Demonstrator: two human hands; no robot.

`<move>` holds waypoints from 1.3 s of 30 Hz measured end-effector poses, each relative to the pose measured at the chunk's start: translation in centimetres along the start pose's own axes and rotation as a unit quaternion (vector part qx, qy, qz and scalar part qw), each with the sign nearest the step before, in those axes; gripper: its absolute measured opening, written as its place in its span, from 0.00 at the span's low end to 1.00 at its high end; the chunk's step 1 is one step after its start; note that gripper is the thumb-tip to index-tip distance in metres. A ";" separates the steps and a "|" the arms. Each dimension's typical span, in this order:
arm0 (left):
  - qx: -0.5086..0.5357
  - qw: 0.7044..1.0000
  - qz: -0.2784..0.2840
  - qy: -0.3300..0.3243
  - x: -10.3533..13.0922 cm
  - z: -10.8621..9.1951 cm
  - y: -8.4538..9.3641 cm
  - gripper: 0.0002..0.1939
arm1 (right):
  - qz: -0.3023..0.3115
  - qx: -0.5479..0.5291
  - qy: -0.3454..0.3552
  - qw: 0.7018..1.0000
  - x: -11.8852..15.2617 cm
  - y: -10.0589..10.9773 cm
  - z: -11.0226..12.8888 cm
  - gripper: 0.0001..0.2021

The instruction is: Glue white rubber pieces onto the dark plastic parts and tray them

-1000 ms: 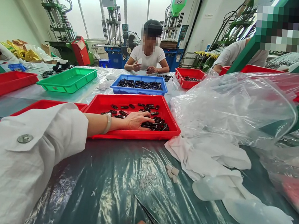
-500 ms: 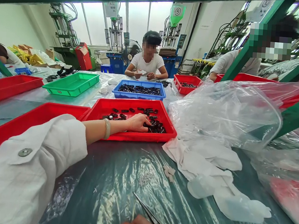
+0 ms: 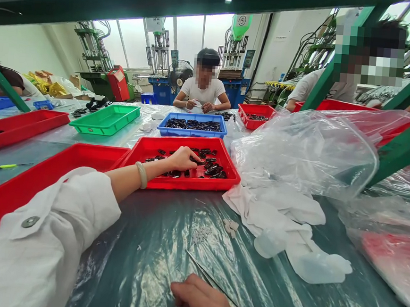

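My left hand (image 3: 183, 160) reaches into a red tray (image 3: 184, 186) holding many small glossy black parts (image 3: 216, 170). Its fingertips are pinched on one small black part (image 3: 197, 162), only partly visible. At the bottom edge, my right hand (image 3: 204, 301) is loosely curled over the plastic-covered table, its palm side hidden. A pair of thin metal tweezers (image 3: 198, 265) passes just behind its knuckles; I cannot tell whether the hand touches them. Small pale bits (image 3: 202, 235) and a beige crumpled piece (image 3: 231, 227) lie beyond the tweezers.
A second red tray (image 3: 100, 152) adjoins on the left, beside a yellow-green tool (image 3: 10, 166). Farther off stand a green tray (image 3: 104, 127) and a blue tray (image 3: 192, 132) of black parts. White cloth (image 3: 253, 209) and clear plastic bags (image 3: 305, 147) lie right. A co-worker (image 3: 203, 89) sits opposite.
My left hand has shifted left and slightly up inside the tray, off the right-hand pile of black parts. My right hand has come further into view. The whole view has shifted slightly.
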State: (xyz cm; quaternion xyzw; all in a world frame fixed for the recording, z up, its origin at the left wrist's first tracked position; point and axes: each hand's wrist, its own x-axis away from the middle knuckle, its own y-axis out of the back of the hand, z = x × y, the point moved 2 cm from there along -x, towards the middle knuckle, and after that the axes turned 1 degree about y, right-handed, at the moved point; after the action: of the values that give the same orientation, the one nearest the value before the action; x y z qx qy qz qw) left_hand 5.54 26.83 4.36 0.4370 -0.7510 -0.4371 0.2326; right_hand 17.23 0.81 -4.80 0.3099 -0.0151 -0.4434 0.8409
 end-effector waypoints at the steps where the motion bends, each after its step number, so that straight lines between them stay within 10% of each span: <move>1: 0.009 1.000 -0.015 0.009 0.2 0.0 0.6 0.12 | 0.000 -0.003 0.000 1.000 0.0 0.0 0.1 0.15; 8: 0.062 0.986 -0.149 0.046 5.1 -1.4 4.1 0.13 | 0.002 -0.015 0.016 1.000 -0.1 0.6 0.6 0.14; 16: 0.062 0.981 -0.172 0.060 13.2 -2.3 0.5 0.14 | 0.005 0.006 0.034 0.999 -0.3 1.1 1.6 0.17; 26: -0.015 0.986 -0.136 0.095 16.6 -1.6 -2.2 0.10 | 0.022 0.035 0.030 0.999 -0.6 1.2 2.3 0.14; 39: -0.074 0.982 -0.136 0.109 18.6 -2.7 -1.3 0.24 | 0.027 0.019 0.000 0.999 -0.7 1.2 2.2 0.13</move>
State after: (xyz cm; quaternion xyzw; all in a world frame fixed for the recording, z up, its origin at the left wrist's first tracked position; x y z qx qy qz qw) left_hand -1.40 9.34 3.98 0.5614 -0.6202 -0.4691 0.2829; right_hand 16.99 0.74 -2.17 0.3251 -0.0314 -0.4199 0.8468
